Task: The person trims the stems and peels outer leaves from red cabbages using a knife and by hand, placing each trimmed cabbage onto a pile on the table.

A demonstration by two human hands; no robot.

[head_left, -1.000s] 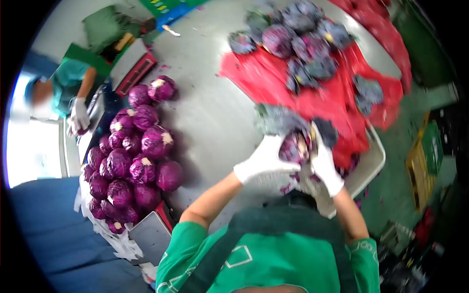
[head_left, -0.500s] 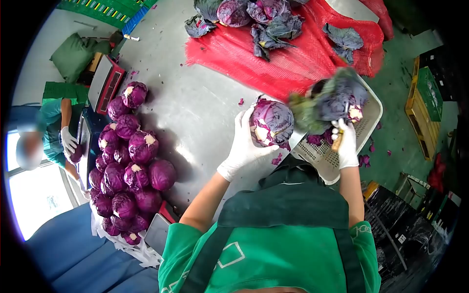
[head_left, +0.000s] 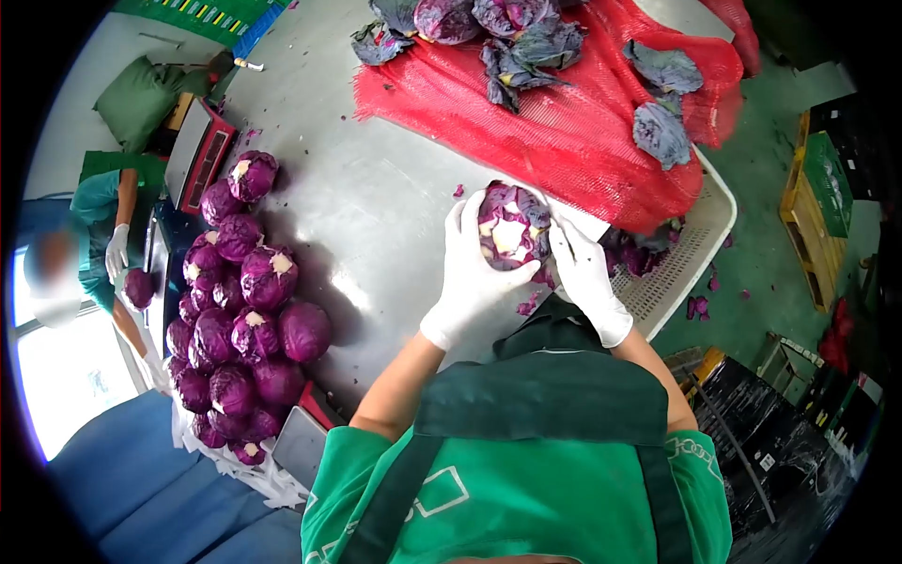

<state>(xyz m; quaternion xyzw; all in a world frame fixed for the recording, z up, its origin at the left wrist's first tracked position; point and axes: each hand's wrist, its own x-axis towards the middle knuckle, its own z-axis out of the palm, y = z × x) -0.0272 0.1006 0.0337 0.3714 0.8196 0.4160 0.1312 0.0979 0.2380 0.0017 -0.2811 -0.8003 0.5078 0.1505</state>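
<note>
A red cabbage (head_left: 512, 235), its pale cut stem facing up, is held over the metal table (head_left: 376, 207). My left hand (head_left: 474, 273), in a white glove, wraps round its left and lower side. My right hand (head_left: 587, 277), also gloved, lies against its right side with the fingers together; whether a knife is in it is hidden. To the right and below the red mesh sack (head_left: 554, 150) stands a pale perforated crate (head_left: 719, 226) holding purple leaf scraps. Loose outer leaves (head_left: 662, 134) lie on the sack.
A pile of several trimmed red cabbages (head_left: 230, 352) lies at the left. More cabbages (head_left: 446, 19) sit on the sack at the top. A scale (head_left: 202, 160) stands beyond the pile. At the far left is a co-worker (head_left: 99, 207) with gloved hands near a cabbage.
The leafy trimmings and the knife have left my right hand's grasp in view; leaves now lie on the sack's right part. My right hand has moved left onto the cabbage, which has turned stem up.
</note>
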